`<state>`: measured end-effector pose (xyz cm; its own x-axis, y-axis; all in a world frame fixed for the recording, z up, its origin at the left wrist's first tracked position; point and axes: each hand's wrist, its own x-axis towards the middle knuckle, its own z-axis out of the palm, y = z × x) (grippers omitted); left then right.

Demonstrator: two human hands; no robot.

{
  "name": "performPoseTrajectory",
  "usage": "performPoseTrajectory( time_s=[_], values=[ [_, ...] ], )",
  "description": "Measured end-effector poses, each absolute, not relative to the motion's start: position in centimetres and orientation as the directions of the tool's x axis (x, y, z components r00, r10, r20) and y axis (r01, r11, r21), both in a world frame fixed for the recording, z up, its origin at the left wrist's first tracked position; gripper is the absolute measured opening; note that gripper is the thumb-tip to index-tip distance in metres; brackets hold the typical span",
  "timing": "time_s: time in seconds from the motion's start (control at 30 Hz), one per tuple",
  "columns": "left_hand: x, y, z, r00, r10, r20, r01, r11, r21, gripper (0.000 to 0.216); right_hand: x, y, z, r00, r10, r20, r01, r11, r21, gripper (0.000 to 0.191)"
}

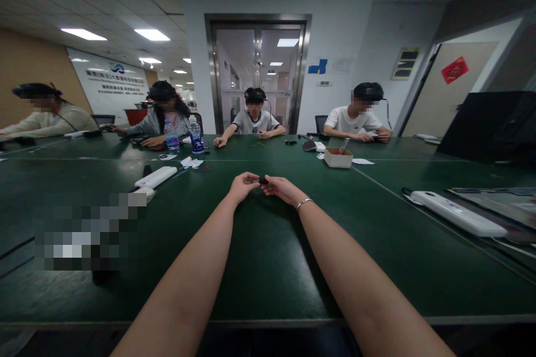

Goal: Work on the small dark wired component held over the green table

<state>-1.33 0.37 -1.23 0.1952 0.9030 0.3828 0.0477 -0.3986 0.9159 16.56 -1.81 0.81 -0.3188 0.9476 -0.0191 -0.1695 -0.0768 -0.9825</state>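
Both my arms reach out over the dark green table point(268, 256). My left hand point(243, 185) and my right hand point(280, 187) meet above the table's middle, fingers pinched together on a small black object point(263, 181) held between them. What the object is I cannot make out. A thin bracelet point(304, 202) circles my right wrist.
A white power strip point(456, 213) lies at the right, another white strip point(156, 177) at the left. A small cardboard box point(338, 157), two water bottles point(171, 135) and a phone point(309, 145) stand farther off. Several people sit along the far side. A black laptop lid point(489, 125) stands at the right.
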Motion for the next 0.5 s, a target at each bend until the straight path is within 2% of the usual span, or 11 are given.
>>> performPoseTrajectory(
  time_s=[0.27, 0.5],
  values=[
    [-1.51, 0.27, -1.08, 0.196, 0.924, 0.329, 0.029, -0.341, 0.940, 0.042, 17.04, -2.31, 1.08, -0.427, 0.904, -0.004, -0.126, -0.064, -0.990, 0.016],
    [-1.65, 0.29, -1.11, 0.190, 0.936, 0.297, 0.036, -0.309, 0.950, 0.042, 16.92, -2.21, 0.94, -0.442, 0.897, -0.009, -0.062, -0.041, -0.997, 0.016]
  ],
)
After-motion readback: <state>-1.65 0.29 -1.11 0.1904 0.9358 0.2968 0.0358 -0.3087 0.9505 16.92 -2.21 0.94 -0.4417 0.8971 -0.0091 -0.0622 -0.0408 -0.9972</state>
